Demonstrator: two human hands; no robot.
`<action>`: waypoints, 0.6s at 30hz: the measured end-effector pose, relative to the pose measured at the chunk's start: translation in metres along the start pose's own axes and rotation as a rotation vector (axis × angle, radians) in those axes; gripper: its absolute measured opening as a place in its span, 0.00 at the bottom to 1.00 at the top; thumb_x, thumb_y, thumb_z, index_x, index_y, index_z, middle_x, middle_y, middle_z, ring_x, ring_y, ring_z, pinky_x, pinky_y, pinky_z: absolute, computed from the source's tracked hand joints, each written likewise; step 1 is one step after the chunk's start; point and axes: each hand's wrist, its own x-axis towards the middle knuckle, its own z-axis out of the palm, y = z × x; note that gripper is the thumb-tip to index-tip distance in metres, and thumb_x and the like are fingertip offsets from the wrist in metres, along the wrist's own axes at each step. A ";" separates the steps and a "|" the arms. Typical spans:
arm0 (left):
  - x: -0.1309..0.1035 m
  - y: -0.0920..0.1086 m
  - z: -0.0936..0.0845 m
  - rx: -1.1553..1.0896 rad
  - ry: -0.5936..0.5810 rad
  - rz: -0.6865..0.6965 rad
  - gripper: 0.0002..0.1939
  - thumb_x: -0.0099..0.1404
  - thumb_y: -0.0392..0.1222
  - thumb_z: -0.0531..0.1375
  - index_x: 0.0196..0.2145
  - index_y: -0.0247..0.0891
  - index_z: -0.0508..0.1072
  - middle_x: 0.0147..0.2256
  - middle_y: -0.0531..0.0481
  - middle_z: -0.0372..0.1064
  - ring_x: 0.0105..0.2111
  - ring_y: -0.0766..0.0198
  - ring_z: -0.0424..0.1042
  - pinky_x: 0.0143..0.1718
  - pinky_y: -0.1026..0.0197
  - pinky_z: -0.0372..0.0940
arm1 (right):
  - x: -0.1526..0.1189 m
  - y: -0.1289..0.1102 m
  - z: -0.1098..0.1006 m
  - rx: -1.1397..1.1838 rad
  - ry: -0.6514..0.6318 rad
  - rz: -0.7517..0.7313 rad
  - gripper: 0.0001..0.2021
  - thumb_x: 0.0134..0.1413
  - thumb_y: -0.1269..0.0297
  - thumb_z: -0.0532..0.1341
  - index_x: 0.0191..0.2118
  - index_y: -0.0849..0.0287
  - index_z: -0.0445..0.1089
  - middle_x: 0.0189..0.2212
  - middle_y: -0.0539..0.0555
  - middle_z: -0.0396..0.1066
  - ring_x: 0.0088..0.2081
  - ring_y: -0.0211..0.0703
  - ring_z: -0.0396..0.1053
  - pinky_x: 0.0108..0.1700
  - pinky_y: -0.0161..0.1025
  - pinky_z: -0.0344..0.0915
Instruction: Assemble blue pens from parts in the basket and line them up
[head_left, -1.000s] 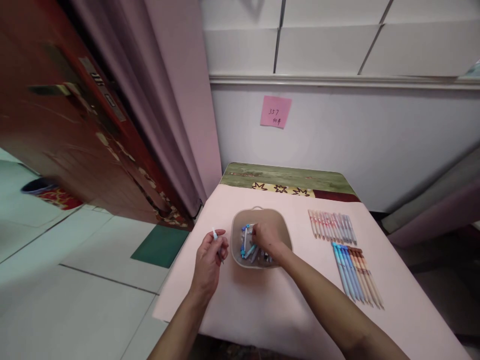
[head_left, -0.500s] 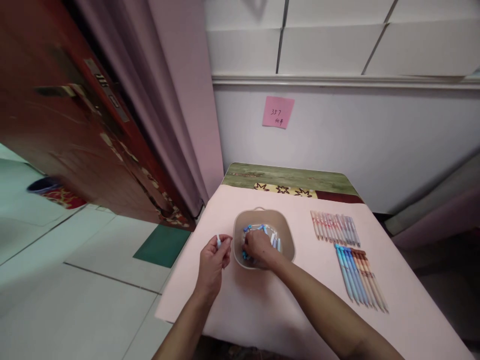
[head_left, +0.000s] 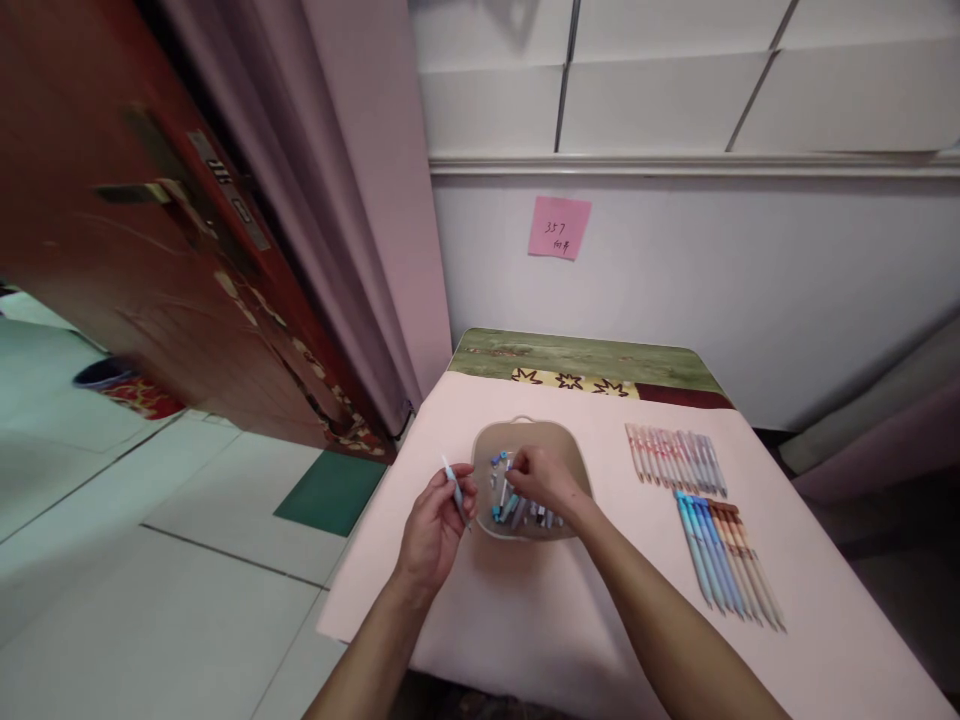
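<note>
My left hand [head_left: 437,522] is closed around a slim light-blue pen [head_left: 454,487], its pale end pointing up and its thin tip down. It is just left of a beige plastic basket [head_left: 581,500] on the table. Inside the basket lie several loose pen parts [head_left: 517,508], blue, white and grey, some with blue ends. Over the basket, my right hand [head_left: 541,476] has its thumb and fingers pinched together. A pale stick-like part is by its fingertips, but whether it is gripped is unclear.
Right of the basket lies a row of pinkish and grey pens [head_left: 675,460]. Nearer me is a row of blue and brown pens [head_left: 727,560]. A pink cloth [head_left: 480,630] covers most of the table. A pink note [head_left: 559,228] is on the wall, and a red door [head_left: 150,250] stands left.
My right hand has lifted slightly from among the parts in the basket, uncovering more of them. My left hand has turned, so more of the light-blue pen shows. The view has shifted slightly.
</note>
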 end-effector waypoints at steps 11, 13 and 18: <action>0.003 -0.005 0.015 0.070 0.065 -0.026 0.16 0.53 0.39 0.65 0.41 0.35 0.72 0.34 0.45 0.74 0.30 0.65 0.71 0.37 0.59 0.66 | -0.037 0.056 -0.050 0.945 0.289 0.076 0.21 0.41 0.51 0.66 0.37 0.64 0.71 0.25 0.52 0.72 0.24 0.37 0.67 0.28 0.33 0.64; 0.003 -0.004 0.015 0.082 0.081 0.003 0.16 0.53 0.39 0.65 0.40 0.34 0.73 0.31 0.47 0.73 0.27 0.67 0.69 0.32 0.63 0.64 | -0.038 0.061 -0.052 0.929 0.308 0.063 0.23 0.40 0.50 0.66 0.38 0.65 0.72 0.25 0.52 0.71 0.24 0.36 0.66 0.27 0.33 0.63; 0.002 -0.002 0.016 0.133 0.094 0.046 0.13 0.53 0.39 0.64 0.38 0.33 0.75 0.26 0.51 0.69 0.23 0.72 0.63 0.25 0.68 0.58 | -0.033 0.061 -0.047 0.500 0.347 0.002 0.16 0.48 0.55 0.61 0.39 0.62 0.73 0.23 0.51 0.71 0.25 0.38 0.67 0.29 0.34 0.62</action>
